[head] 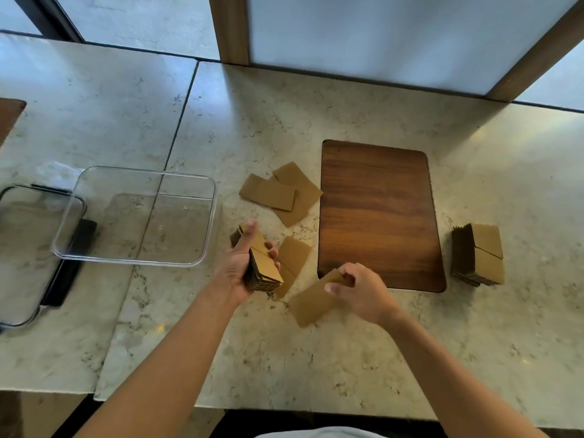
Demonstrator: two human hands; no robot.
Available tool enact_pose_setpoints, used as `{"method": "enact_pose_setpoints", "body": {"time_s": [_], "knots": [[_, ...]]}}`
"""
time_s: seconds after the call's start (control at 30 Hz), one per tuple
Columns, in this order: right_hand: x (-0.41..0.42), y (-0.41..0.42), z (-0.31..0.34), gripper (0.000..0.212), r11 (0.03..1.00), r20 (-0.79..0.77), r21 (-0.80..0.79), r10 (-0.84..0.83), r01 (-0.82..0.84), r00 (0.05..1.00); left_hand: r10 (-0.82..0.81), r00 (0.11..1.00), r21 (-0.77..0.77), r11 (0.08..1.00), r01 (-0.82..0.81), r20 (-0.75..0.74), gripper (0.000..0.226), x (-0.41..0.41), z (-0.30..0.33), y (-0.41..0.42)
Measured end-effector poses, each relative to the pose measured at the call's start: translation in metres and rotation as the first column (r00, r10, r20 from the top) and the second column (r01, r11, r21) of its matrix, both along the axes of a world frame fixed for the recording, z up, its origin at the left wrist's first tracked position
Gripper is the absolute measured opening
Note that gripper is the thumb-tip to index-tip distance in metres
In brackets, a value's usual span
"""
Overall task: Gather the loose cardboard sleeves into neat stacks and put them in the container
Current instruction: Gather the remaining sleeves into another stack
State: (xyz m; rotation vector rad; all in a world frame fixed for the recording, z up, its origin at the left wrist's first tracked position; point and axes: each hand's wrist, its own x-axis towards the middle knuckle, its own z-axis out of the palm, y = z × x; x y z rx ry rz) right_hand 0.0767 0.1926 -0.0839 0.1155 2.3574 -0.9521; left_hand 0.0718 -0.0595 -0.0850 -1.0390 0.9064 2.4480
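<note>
Head view, looking down on a marbled counter (316, 358). Left hand (243, 267) wrapped around a thick bundle of cardboard sleeves (262, 263), thumb laid along its top edge, fingers curled under the far side, corrugated ends showing toward the camera. Right hand (360, 292) pinching the near end of a single sleeve (311, 303), thumb on top, fingertips tucked beneath; whether that sleeve lies flat on the stone or is already lifted: hard to say, given the motion blur. Another loose sleeve (295, 256) just beside the bundle, partly hidden under it. Farther back, a small overlapping scatter of sleeves (281, 191) against the left edge of a wooden board (379, 216). To the right of the board, well apart from the hands, a finished stack (478, 254) squared up on the counter. Clear container (202, 216) off to the left, nothing in it, with a dark-rimmed lid (41, 248) partly beneath it. Judged as handling: light, flat, fairly stiff along the flutes yet easily creased; singles best taken by a short edge, bundles clamped across the middle so the slick faces cannot fan out and slide.
</note>
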Motion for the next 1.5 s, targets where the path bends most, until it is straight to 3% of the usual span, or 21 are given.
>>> {"method": "enact_pose_setpoints", "body": {"time_s": [0.07,0.13,0.23,0.3,0.43,0.53,0.63,0.7,0.77,0.87,1.0,1.13,1.2,1.3,1.4,1.43,1.47,1.5], "knots": [[-0.008,0.006,0.007,0.014,0.947,0.063,-0.207,-0.238,0.246,0.969,0.004,1.0,0.009,1.0,-0.004,-0.002,0.045,0.001,0.001,0.001],[-0.015,0.005,0.015,0.016,0.804,0.171,-0.376,-0.428,0.46,0.888,0.001,1.0,0.019,1.0,0.0,-0.01,0.044,0.002,0.0,0.004],[-0.024,-0.007,0.023,0.035,0.57,0.328,-0.558,-0.517,0.604,0.791,-0.017,0.999,0.046,0.999,0.019,-0.043,0.045,0.002,0.0,0.014],[-0.028,-0.014,0.029,0.05,0.515,0.367,-0.606,-0.496,0.607,0.787,-0.017,0.994,0.091,0.995,0.027,-0.106,0.046,0.001,-0.001,0.021],[-0.03,-0.024,0.032,0.068,0.596,0.345,-0.643,-0.336,0.481,0.877,-0.004,0.975,0.103,0.994,0.028,-0.224,0.054,-0.001,-0.003,0.028],[-0.031,-0.027,0.032,0.054,0.686,0.183,-0.675,-0.202,0.273,0.962,0.011,0.98,0.104,0.995,0.01,-0.198,0.056,-0.004,0.0,0.031],[-0.036,-0.028,0.035,0.035,0.821,-0.043,-0.563,-0.147,0.098,0.988,0.01,0.988,0.071,0.997,0.001,-0.152,0.056,-0.005,0.003,0.031],[-0.04,-0.024,0.035,0.029,0.88,-0.182,-0.474,-0.096,-0.002,0.979,0.044,0.987,0.193,0.981,-0.014,-0.152,0.052,-0.004,0.004,0.03],[-0.043,-0.02,0.033,0.033,0.866,-0.246,-0.499,-0.103,-0.034,0.964,0.071,0.988,0.316,0.948,-0.023,-0.14,0.047,-0.004,0.004,0.029],[-0.046,-0.018,0.031,0.042,0.767,-0.231,-0.641,-0.161,-0.026,0.959,-0.012,0.988,0.27,0.961,0.054,-0.154,0.052,-0.003,0.006,0.029],[-0.05,-0.022,0.025,0.054,0.778,-0.244,-0.628,-0.182,-0.013,0.953,-0.206,0.963,0.001,0.978,0.21,-0.173,0.058,-0.005,0.011,0.035],[-0.049,-0.027,0.02,0.067,0.726,-0.07,-0.677,-0.226,0.12,0.971,-0.181,0.969,-0.051,0.983,0.175,-0.17,0.057,-0.009,0.017,0.041],[-0.049,-0.03,0.021,0.061,0.693,0.056,-0.678,-0.286,0.246,0.957,-0.101,0.98,-0.016,0.995,0.1,-0.174,0.051,-0.01,0.017,0.041],[-0.05,-0.04,0.021,0.042,0.56,0.189,-0.662,-0.519,0.498,0.834,0.012,0.989,0.114,0.993,0.005,-0.15,0.061,-0.007,0.013,0.041],[-0.052,-0.056,0.017,0.064,0.365,0.321,-0.67,-0.643,0.646,0.695,0.006,0.986,0.021,1.0,-0.002,-0.167,0.071,-0.003,0.01,0.046],[-0.053,-0.062,0.017,0.068,0.347,0.355,-0.661,-0.637,0.666,0.684,-0.007,0.983,-0.053,0.999,-0.003,-0.183,0.073,-0.003,0.01,0.048],[-0.055,-0.069,0.017,0.06,0.394,0.339,-0.639,-0.627,0.661,0.702,-0.015,0.979,-0.119,0.993,-0.01,-0.204,0.072,-0.004,0.01,0.05],[-0.057,-0.075,0.018,0.047,0.505,0.269,-0.592,-0.611,0.628,0.744,-0.014,0.976,-0.164,0.986,-0.022,-0.218,0.068,-0.005,0.009,0.051]]}}
